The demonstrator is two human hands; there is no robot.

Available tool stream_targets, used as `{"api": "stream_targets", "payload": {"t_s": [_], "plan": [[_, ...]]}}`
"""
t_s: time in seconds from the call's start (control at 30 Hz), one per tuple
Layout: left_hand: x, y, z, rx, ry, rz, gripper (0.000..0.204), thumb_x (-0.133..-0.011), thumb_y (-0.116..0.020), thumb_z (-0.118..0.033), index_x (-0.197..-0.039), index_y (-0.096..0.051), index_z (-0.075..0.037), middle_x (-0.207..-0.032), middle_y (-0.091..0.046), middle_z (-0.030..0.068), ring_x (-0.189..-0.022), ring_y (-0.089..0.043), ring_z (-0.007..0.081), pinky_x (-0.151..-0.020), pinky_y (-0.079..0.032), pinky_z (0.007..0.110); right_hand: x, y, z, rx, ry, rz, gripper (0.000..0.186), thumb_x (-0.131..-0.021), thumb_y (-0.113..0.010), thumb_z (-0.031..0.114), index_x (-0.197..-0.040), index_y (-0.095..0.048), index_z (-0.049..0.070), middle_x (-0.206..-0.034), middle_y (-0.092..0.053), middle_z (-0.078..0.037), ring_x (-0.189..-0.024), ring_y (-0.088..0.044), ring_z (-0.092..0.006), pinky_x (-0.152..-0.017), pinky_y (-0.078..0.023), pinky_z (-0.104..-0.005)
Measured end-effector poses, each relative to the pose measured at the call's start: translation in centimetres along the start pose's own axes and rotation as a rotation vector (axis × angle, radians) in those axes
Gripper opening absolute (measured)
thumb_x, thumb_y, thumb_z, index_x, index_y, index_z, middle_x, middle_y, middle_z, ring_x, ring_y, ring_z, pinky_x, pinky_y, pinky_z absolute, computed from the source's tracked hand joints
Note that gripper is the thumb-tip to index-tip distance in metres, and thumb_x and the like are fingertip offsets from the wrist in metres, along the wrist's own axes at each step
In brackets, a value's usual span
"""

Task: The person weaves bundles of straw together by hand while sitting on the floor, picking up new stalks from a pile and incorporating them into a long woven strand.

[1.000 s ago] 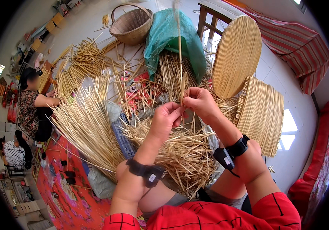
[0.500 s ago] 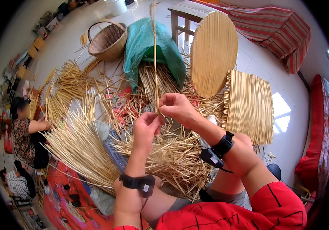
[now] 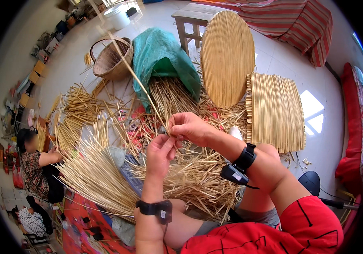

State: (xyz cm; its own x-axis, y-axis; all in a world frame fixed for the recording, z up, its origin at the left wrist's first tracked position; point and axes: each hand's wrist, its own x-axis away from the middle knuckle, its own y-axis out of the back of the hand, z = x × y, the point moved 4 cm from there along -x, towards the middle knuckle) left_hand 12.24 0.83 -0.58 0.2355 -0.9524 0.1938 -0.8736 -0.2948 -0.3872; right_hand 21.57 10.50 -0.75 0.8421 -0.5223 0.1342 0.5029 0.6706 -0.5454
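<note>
A long pale straw stalk [image 3: 141,87] rises from my fingers and leans up to the left, its far end blurred. My left hand [image 3: 157,155] pinches near its lower end with thumb and forefinger. Just above and to the right, my right hand [image 3: 189,129] is closed on the stalk too, its fingertips nearly touching the left ones. What lies between the fingertips is partly hidden. Below the hands spreads a heap of short cut straw [image 3: 202,180]. A fan-shaped bundle of long pale stalks [image 3: 99,180] lies left of my left forearm.
A green woven sack [image 3: 160,48] with stalks spilling out lies ahead, beside a wicker basket [image 3: 113,63]. Right of it stand an oval straw panel [image 3: 227,59] and a rectangular straw panel [image 3: 276,112], near a wooden stool [image 3: 190,19]. Two people sit at the left.
The stalk has swung from upright to a slant up to the left. Both hands have shifted slightly toward me, still pinching it.
</note>
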Motion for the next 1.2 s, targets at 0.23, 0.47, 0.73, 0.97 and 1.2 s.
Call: {"api": "stream_targets", "payload": {"t_s": [0.23, 0.47, 0.73, 0.97, 1.2], "plan": [[-0.2, 0.5, 0.3, -0.128, -0.051, -0.08, 0.014, -0.088, -0.064, -0.016, -0.083, -0.061, -0.003, -0.069, -0.064, 0.0047, -0.047, -0.043, 0.0023, -0.042, -0.029, 0.016, 0.0, 0.1, 0.9, 0.259, 0.083, 0.009, 0.011, -0.071, -0.064, 0.004, -0.08, -0.059, -0.002, -0.073, -0.062, -0.007, -0.066, -0.058, -0.0115, -0.06, -0.047, -0.0246], [-0.1, 0.3, 0.2, -0.189, -0.054, -0.063, 0.013, -0.088, -0.063, -0.014, -0.085, -0.063, -0.002, -0.069, -0.064, 0.0051, -0.046, -0.043, 0.0022, -0.042, -0.029, 0.016, 0.5, -0.1, 1.2, 0.274, 0.03, -0.016, 0.007, -0.074, -0.061, 0.001, -0.08, -0.058, -0.001, -0.069, -0.06, -0.005, -0.061, -0.057, -0.0095, -0.053, -0.044, -0.022], [0.5, 0.0, -0.4, -0.037, 0.006, 0.024, 0.012, -0.088, -0.063, -0.012, -0.085, -0.063, -0.001, -0.07, -0.064, 0.0066, -0.045, -0.043, 0.0026, -0.041, -0.03, 0.015, 0.5, 0.1, 0.8, 0.126, -0.012, 0.066, 0.011, -0.073, -0.064, 0.007, -0.081, -0.061, -0.001, -0.07, -0.06, -0.004, -0.06, -0.053, -0.0093, -0.055, -0.043, -0.0221], [-0.1, 0.4, 0.2, -0.148, -0.049, -0.063, 0.013, -0.087, -0.065, -0.014, -0.083, -0.062, -0.002, -0.069, -0.064, 0.0058, -0.045, -0.043, 0.0032, -0.042, -0.03, 0.016, 0.7, -0.1, 1.7, 0.312, 0.084, 0.014, 0.009, -0.072, -0.064, 0.003, -0.08, -0.062, -0.001, -0.073, -0.062, -0.002, -0.065, -0.055, -0.0081, -0.061, -0.046, -0.0223], [0.0, 0.4, 0.0, -0.208, -0.053, -0.064, 0.013, -0.088, -0.064, -0.014, -0.086, -0.064, -0.001, -0.071, -0.065, 0.0073, -0.044, -0.044, 0.0031, -0.041, -0.03, 0.015, 0.3, 0.3, 0.9, 0.323, 0.066, -0.038, 0.01, -0.07, -0.065, 0.004, -0.078, -0.063, -0.002, -0.07, -0.062, -0.005, -0.063, -0.055, -0.0098, -0.057, -0.044, -0.0237]]}}
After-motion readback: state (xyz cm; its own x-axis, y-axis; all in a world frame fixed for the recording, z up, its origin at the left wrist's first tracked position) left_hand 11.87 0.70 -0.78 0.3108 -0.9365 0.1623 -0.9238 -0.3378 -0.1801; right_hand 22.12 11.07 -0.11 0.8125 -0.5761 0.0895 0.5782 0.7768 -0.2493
